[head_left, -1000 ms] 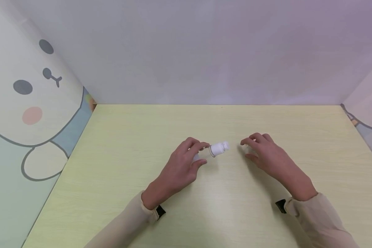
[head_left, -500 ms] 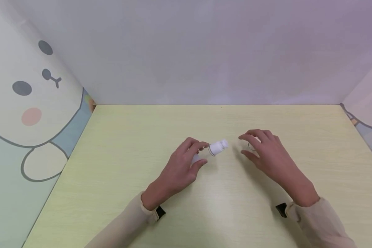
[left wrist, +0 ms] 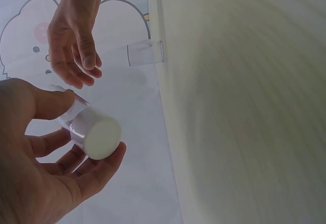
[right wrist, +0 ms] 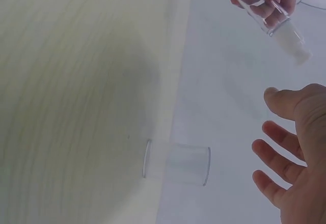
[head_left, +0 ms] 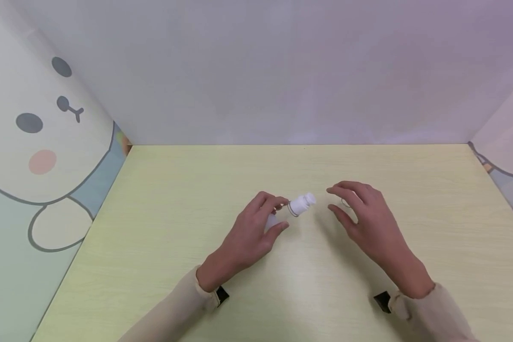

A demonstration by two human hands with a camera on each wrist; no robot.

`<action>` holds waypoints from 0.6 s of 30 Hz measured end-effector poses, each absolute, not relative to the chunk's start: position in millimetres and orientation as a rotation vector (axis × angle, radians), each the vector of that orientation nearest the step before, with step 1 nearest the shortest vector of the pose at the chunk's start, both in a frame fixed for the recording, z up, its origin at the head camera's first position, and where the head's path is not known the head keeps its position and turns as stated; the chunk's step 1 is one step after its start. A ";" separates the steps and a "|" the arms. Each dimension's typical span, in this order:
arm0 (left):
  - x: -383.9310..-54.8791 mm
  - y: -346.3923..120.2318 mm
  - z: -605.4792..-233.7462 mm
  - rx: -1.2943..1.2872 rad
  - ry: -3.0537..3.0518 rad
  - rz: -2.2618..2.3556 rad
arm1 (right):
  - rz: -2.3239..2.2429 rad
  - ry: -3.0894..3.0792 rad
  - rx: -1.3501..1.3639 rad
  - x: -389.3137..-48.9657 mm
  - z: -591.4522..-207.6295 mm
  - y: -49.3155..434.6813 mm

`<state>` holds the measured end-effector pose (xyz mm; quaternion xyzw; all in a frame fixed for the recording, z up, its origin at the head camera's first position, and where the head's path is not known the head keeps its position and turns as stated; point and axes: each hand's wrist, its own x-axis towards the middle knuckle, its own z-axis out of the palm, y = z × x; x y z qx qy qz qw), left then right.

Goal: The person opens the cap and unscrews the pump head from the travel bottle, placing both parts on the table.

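Note:
A clear pump bottle with a white base and white pump top (head_left: 300, 205) lies tilted in my left hand (head_left: 250, 232), raised off the table with the pump end pointing right. Thumb and fingers curl round its body, and the left wrist view shows the white base (left wrist: 103, 137). My right hand (head_left: 374, 225) hovers to the right of the pump, fingers parted and holding nothing. Beyond it, a clear cylindrical cap (right wrist: 178, 164) stands upright on the table; in the head view the right fingers mostly hide it. Neither hand touches the cap.
The pale wood-grain table (head_left: 188, 190) extends around both hands. A plain light wall (head_left: 256, 71) rises along its far edge. At the left stands a panel with a cartoon animal (head_left: 47, 142), and another printed panel (head_left: 508, 118) is at the right.
My right hand has come slightly left and its fingers have parted more, with the cap standing behind them. The left hand and pump bottle have barely moved.

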<state>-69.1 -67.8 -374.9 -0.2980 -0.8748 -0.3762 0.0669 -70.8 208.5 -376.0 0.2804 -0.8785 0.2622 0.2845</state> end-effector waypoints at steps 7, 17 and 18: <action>-68.2 -66.5 -374.6 -0.880 -2.645 -1.146 | 0.787 -2.324 0.734 -62.4 -377.3 202.2; -65.9 -64.6 -375.1 -0.888 -2.673 -1.170 | 1.242 -2.129 0.726 -54.2 -380.5 179.1; -65.6 -64.3 -375.0 -0.889 -2.672 -1.170 | 1.284 -2.119 0.730 -53.3 -380.6 177.3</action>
